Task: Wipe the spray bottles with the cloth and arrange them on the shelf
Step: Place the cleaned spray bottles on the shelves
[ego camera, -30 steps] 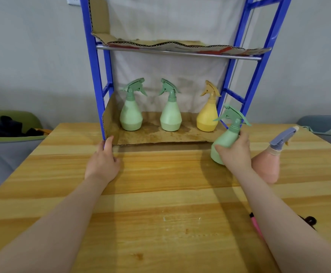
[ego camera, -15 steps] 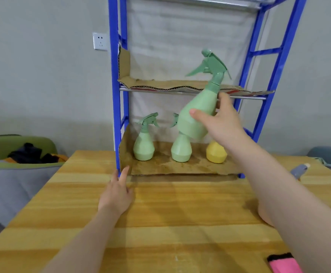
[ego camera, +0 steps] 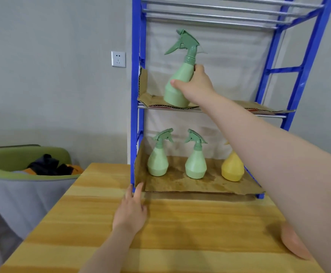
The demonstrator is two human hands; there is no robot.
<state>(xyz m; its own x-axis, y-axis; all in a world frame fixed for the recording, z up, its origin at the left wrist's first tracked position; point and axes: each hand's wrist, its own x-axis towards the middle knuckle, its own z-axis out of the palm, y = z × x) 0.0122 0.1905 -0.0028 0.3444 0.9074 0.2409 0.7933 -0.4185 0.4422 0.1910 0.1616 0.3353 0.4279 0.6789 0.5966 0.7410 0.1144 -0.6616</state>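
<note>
Both forearms bare, no sleeves visible; left hand (ego camera: 130, 213), right hand (ego camera: 195, 86) ungloved

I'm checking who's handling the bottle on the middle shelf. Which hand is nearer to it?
Right. The right hand grips the green spray bottle on the middle shelf; the left hand rests far below on the table, by the shelf's foot.

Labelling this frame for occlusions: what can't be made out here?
- Yellow bottle: head view, its sprayer top is hidden behind the right forearm.
- Pink bottle: only its base shows below that arm.
- Held green bottle: the right hand covers its right side.
- Cloth: not in view.
</note>
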